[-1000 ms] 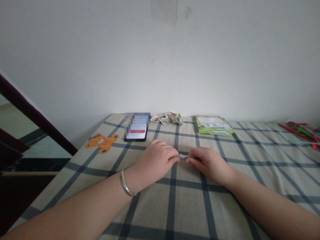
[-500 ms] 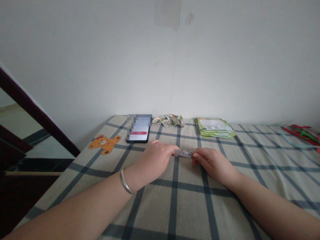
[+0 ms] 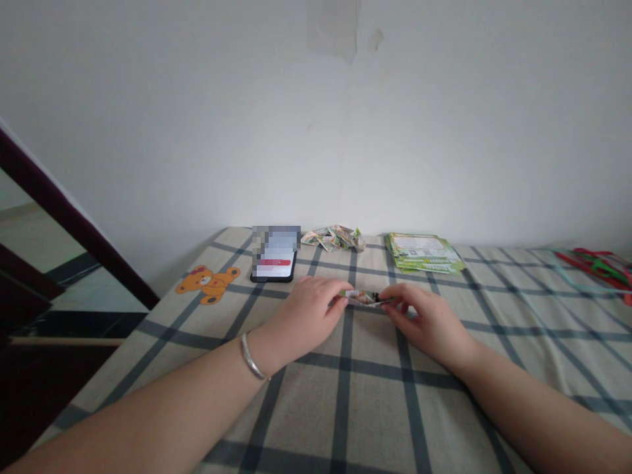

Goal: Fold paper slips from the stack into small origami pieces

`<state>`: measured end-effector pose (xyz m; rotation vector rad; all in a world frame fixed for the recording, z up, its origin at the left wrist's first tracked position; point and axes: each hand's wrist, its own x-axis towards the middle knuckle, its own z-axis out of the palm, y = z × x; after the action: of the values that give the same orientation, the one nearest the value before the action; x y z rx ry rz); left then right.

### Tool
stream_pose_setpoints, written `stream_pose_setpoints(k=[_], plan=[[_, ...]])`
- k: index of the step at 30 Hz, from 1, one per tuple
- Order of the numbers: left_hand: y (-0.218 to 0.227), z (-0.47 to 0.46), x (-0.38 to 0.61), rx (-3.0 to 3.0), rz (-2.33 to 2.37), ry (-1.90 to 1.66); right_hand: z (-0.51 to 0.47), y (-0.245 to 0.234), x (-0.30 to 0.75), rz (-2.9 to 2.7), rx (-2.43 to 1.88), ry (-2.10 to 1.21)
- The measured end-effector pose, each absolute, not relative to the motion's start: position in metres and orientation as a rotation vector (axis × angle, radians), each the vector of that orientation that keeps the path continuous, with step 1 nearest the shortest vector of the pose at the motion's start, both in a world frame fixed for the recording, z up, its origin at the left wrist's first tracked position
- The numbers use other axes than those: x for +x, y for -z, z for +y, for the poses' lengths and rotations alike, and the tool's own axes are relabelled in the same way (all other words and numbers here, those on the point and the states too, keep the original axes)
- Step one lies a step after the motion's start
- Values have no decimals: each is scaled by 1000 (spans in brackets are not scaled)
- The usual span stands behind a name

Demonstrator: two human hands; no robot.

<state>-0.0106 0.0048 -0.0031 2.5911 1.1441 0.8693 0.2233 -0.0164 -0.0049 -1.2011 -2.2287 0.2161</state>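
Observation:
A narrow strip of folded printed paper (image 3: 363,298) spans the gap between my two hands, just over the checked cloth. My left hand (image 3: 313,313), with a silver bangle at its wrist, pinches the strip's left end between thumb and fingers. At the other end, my right hand (image 3: 424,316) has thumb and fingertips closed on the paper. My fingers cover both ends of the strip. Farther back, near the wall, lies a cluster of folded paper pieces (image 3: 336,238) with similar print. Right of it is a stack of green and white printed leaflets (image 3: 424,253).
A phone (image 3: 275,257) with a partly blurred screen lies left of the folded pieces. Beside it is an orange bear figure (image 3: 208,283) on the checked tablecloth (image 3: 375,408). Red and green items (image 3: 602,266) sit at the far right. A white wall (image 3: 316,145) rises behind the table.
The paper strip has tilted, showing a different face and slightly opened folds. My right fingers have shifted over its right end, and my left thumb now shows beneath the left end.

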Motion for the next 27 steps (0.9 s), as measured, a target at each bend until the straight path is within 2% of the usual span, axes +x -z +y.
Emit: stream_pose_setpoints(k=[5, 15, 21, 27], plan=[[2, 2, -11, 2631, 1192, -922, -17, 3, 221, -2389, -1115, -146], [5, 2, -12, 2676, 1196, -752, -15, 4, 222, -2537, -1076, -79], [10, -3, -10, 2721, 1226, -860, -9, 0, 227, -2458, -1258, 132], [16, -7, -8, 2809, 1250, -736, 1, -12, 231, -2409, -1526, 355]])
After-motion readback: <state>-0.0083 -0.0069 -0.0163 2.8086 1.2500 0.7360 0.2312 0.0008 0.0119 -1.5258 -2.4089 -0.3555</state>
